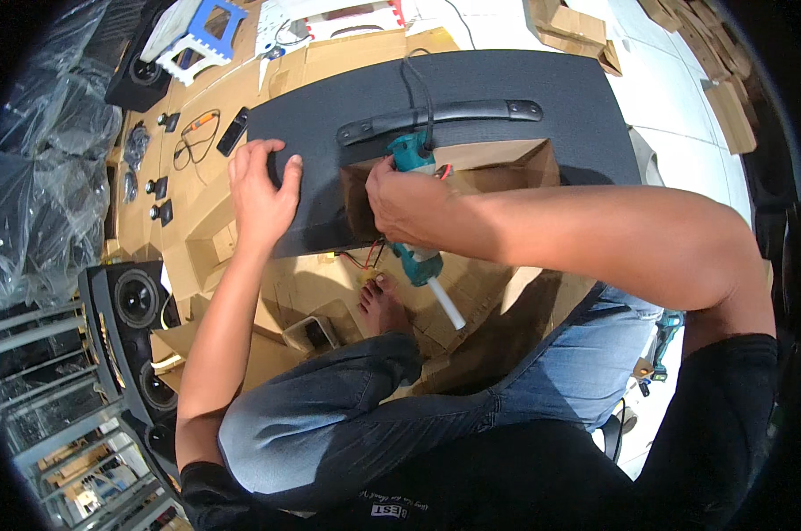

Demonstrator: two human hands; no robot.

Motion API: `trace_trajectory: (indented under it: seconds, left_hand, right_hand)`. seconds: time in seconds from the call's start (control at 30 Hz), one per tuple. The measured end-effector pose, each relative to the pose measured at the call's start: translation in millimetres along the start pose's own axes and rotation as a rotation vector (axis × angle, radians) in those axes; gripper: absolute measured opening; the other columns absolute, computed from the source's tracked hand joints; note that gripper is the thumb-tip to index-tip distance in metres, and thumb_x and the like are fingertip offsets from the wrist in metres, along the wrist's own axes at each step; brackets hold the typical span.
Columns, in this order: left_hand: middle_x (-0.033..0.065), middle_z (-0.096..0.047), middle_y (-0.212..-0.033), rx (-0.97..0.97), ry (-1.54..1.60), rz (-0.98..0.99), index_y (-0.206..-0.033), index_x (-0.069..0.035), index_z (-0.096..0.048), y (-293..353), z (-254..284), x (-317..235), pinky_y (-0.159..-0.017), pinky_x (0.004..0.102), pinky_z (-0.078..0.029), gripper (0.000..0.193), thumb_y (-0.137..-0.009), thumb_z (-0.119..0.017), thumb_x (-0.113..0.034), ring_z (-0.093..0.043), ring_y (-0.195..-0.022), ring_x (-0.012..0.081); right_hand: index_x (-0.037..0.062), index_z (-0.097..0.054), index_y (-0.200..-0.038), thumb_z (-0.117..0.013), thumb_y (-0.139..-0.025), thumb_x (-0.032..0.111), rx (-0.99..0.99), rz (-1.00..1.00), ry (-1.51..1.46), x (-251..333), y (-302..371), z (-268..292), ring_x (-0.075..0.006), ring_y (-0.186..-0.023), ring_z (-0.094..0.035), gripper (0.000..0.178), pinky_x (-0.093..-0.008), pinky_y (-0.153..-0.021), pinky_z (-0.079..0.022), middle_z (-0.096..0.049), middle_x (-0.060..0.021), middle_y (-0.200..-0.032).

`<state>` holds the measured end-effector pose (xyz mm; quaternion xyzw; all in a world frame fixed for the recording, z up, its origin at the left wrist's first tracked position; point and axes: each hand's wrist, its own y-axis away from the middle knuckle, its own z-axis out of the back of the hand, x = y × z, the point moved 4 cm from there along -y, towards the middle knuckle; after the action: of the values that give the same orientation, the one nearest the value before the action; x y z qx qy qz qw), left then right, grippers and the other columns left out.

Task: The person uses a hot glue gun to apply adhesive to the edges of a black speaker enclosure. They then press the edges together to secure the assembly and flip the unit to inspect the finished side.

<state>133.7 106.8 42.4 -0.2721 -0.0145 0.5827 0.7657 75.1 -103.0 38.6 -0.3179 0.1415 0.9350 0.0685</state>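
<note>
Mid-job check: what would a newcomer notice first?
The green glue gun, gripped in the right hand at the centre, a white stick poking out of its near end. A big black box with a handle spans the upper middle; the left hand is at its left edge.

right hand (405, 205): gripping teal corded tool (410, 152) | left hand (266, 199): at black cabinet (303, 99) edge | phone (233, 131): on cardboard (181, 195)

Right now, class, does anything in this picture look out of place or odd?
Perhaps the bare foot: it sits unprotected near a red wire and the teal tool held in the right hand.
</note>
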Motion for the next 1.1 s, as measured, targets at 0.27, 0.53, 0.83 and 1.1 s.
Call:
trace_trajectory:
  seconds: [0.27, 0.53, 0.83, 1.1]
  left_hand:
    - [0.0156, -0.062, -0.121, 0.003, -0.006, 0.042, -0.115, -0.007, -0.067, 1.1, -0.4, 5.9, -0.102, 0.0472, -0.044, 0.034, -0.090, -0.072, -0.029, -0.056, -0.116, 0.0374]
    - [0.0124, -0.061, -0.123, 0.030, -0.024, 0.083, -0.118, -0.009, -0.066, 3.1, 0.1, 5.7, -0.104, 0.0480, -0.043, 0.037, -0.091, -0.073, -0.032, -0.055, -0.121, 0.0345]
    - [0.0150, -0.063, -0.118, -0.035, 0.018, 0.045, -0.113, -0.006, -0.067, 4.0, 1.7, 4.5, -0.102, 0.0472, -0.045, 0.033, -0.089, -0.076, -0.026, -0.057, -0.116, 0.0373]
    - [0.0131, -0.063, -0.120, 0.000, 0.016, 0.048, -0.115, -0.008, -0.067, 4.4, 2.2, 9.0, -0.102, 0.0481, -0.045, 0.034, -0.090, -0.074, -0.030, -0.055, -0.120, 0.0362]
  right_hand:
    - [0.0104, -0.079, -0.107, -0.056, -0.097, 0.033, 0.203, 0.233, 0.130, -12.0, -11.3, 12.7, -0.0316, -0.111, -0.062, 0.033, -0.0426, -0.088, -0.053, -0.073, -0.0095, -0.114]
    - [0.0096, -0.078, -0.109, -0.062, -0.093, 0.032, 0.078, 0.076, 0.093, -18.1, -8.2, 18.0, -0.0281, -0.113, -0.060, 0.032, -0.0399, -0.090, -0.051, -0.072, -0.0059, -0.113]
    - [0.0170, -0.081, -0.097, -0.065, -0.090, 0.032, 0.082, 0.032, 0.142, -47.1, 18.4, 70.0, -0.0254, -0.108, -0.060, 0.023, -0.0359, -0.084, -0.052, -0.071, 0.0001, -0.104]
    - [0.0123, -0.080, -0.093, -0.065, -0.088, 0.029, -0.081, -0.096, 0.225, -54.8, 48.5, 84.6, -0.0249, -0.108, -0.060, 0.023, -0.0370, -0.082, -0.052, -0.069, -0.0020, -0.097]
